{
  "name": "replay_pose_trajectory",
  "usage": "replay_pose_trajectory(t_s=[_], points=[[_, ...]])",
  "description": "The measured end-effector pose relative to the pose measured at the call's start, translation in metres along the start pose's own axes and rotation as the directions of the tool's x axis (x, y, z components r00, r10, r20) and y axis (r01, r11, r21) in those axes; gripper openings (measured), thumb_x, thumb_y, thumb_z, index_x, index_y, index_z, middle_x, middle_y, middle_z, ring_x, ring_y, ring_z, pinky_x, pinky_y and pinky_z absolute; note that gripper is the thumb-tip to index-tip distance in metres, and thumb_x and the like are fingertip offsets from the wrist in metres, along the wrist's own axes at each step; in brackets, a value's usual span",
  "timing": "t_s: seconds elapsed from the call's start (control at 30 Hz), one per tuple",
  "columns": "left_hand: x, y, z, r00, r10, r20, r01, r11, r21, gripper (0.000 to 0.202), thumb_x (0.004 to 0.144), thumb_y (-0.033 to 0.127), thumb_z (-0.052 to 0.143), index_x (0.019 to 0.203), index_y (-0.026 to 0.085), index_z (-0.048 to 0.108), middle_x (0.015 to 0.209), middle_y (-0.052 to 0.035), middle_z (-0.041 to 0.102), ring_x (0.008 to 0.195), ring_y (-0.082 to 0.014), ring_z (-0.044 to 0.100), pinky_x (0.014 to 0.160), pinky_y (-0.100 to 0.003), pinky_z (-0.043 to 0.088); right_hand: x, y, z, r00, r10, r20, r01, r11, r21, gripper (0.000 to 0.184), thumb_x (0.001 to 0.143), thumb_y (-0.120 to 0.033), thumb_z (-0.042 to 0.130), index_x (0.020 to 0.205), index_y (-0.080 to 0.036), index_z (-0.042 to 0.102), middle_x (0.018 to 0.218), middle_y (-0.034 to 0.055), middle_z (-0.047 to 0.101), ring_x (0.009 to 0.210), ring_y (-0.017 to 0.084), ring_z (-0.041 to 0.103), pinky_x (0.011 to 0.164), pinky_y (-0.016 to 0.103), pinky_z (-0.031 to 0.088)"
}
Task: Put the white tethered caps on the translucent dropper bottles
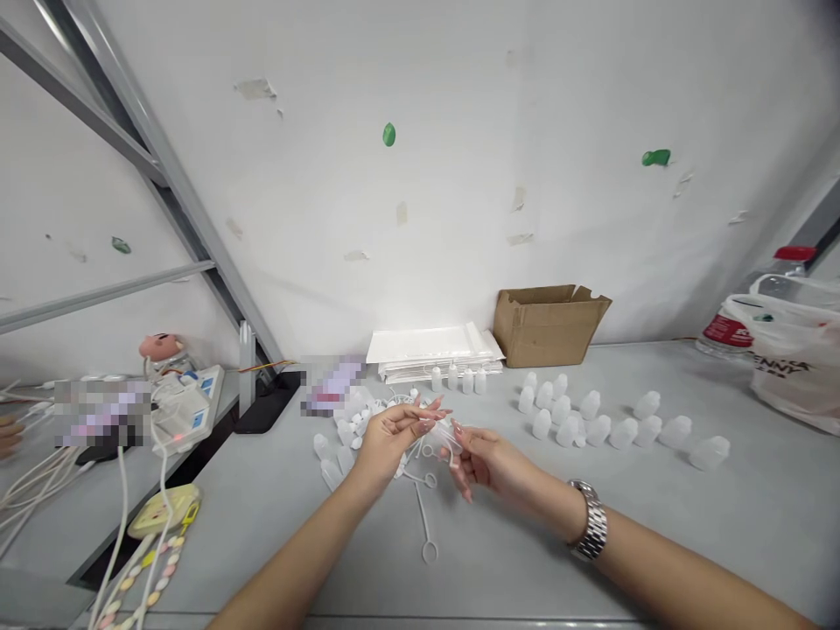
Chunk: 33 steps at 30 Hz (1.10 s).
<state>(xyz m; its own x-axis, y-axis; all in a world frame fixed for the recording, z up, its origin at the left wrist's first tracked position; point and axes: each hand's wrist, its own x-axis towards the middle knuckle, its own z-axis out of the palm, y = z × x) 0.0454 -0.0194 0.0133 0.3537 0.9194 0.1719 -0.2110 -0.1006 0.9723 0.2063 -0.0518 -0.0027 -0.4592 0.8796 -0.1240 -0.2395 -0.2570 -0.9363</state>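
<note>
My left hand (392, 435) is raised over the grey table (656, 525), fingers pinched on a small clear plastic piece (438, 432). My right hand (484, 460), with a metal watch on its wrist, pinches the same clear piece from the other side. Below them lies a heap of small translucent bottles and caps (347, 429) and thin clear plastic loops (426, 516). To the right, several small white bottles (591, 420) lie in loose rows on the table.
A stack of white bags (433, 346) and an open cardboard box (548, 324) stand at the wall. A white plastic bag (797, 359) with a red-capped bottle (754, 302) sits far right. Power strips and white cables (177, 411) lie at left.
</note>
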Motion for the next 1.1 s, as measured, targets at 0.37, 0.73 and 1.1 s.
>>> replay_pose_trajectory(t_s=[0.37, 0.73, 1.1], points=[[0.000, 0.001, -0.001, 0.998, -0.052, -0.023, 0.051, 0.997, -0.058, 0.013, 0.070, 0.028, 0.066, 0.075, 0.016, 0.064, 0.087, -0.0083, 0.072, 0.112, -0.0227, 0.052, 0.100, -0.036, 0.030, 0.000, 0.000, 0.002, 0.974, -0.170, -0.151, 0.138, 0.970, -0.200, 0.039, 0.065, -0.054, 0.063, 0.070, -0.016, 0.054, 0.062, -0.0024, 0.055, 0.052, 0.010, 0.052, 0.057, 0.027, 0.042], [0.002, -0.006, -0.001, 0.948, -0.317, 0.009, 0.307, 0.912, -0.273, 0.037, 0.075, 0.042, 0.059, 0.099, 0.014, 0.061, 0.112, -0.0139, 0.063, 0.103, -0.0236, 0.058, 0.096, -0.037, 0.038, 0.003, -0.011, -0.012, 0.866, -0.365, -0.342, 0.204, 0.882, -0.424, 0.034, 0.072, -0.049, 0.058, 0.079, -0.017, 0.054, 0.065, -0.0009, 0.055, 0.057, 0.013, 0.053, 0.060, 0.029, 0.042], [-0.003, 0.003, 0.000, 0.897, -0.424, 0.125, 0.442, 0.846, -0.300, 0.037, 0.078, 0.042, 0.055, 0.089, 0.008, 0.064, 0.092, -0.0165, 0.069, 0.089, -0.0238, 0.065, 0.085, -0.034, 0.049, 0.000, -0.006, -0.018, 0.665, -0.680, -0.310, 0.178, 0.547, -0.818, 0.024, 0.082, -0.039, 0.050, 0.095, -0.018, 0.054, 0.078, 0.0048, 0.059, 0.070, 0.018, 0.054, 0.068, 0.032, 0.045]])
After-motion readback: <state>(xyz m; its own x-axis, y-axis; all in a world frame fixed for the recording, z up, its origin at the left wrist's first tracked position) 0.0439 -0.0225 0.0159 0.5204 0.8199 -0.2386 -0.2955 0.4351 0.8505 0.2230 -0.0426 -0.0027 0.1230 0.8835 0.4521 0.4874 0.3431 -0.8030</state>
